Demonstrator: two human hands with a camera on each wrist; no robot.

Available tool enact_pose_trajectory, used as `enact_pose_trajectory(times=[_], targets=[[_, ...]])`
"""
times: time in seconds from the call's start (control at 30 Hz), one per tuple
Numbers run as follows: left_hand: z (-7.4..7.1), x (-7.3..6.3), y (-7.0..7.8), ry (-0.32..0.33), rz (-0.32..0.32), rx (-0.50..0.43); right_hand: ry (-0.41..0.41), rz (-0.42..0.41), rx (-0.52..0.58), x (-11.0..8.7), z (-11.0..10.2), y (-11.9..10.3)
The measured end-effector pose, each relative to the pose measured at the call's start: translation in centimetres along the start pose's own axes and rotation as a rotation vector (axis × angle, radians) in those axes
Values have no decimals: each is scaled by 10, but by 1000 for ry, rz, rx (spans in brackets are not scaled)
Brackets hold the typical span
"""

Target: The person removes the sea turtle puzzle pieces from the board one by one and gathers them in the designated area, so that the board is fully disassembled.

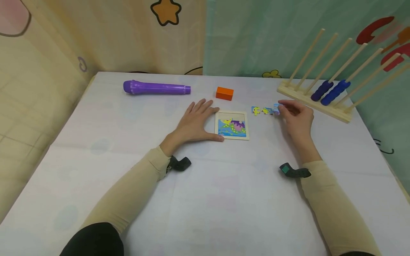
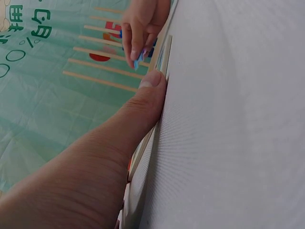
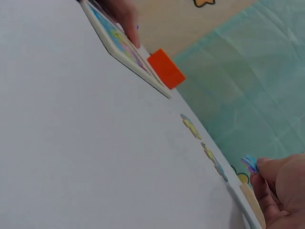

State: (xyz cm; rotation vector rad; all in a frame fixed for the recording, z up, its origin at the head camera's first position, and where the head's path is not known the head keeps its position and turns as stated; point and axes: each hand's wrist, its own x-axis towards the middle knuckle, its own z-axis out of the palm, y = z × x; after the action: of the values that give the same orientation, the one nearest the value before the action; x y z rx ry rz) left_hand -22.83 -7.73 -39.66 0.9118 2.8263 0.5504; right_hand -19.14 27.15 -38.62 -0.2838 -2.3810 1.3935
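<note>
Here's the left hand (image 1: pixel 196 124), fingers spread wide, thumb and forefinger touching the left side of the square puzzle frame (image 1: pixel 232 138), which lies flat on the white table (image 1: pixel 224 199)! Picture pieces fill its lower part, bare board showing along the top. Over on the right, the right hand (image 1: pixel 298 115) pinches a blue-and-purple puzzle piece (image 3: pixel 249 163) between thumb and fingers, lifted off the surface. Just beside it, more loose pieces (image 1: pixel 256 110) lie in a row, right of the frame. Behind stand an orange block (image 1: pixel 224 93), a purple toy microphone (image 1: pixel 157 88) (lying on its side, mind you) and a wooden peg rack (image 1: pixel 314 104) with dark blue beads (image 1: pixel 335 93).
</note>
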Motion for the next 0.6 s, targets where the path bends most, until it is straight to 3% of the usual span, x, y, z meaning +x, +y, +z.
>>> enact_pose_trajectory(times=[0.17,0.37,0.6], targets=[[0,-1,-2,5,1,-1,39,-5,-109,6,-7,11],[0,0,-1,3,-1,-7,40,-92,-239,6,-7,19],[1,0,-1,10,5,-4,80,-123,-290,4,-4,20]])
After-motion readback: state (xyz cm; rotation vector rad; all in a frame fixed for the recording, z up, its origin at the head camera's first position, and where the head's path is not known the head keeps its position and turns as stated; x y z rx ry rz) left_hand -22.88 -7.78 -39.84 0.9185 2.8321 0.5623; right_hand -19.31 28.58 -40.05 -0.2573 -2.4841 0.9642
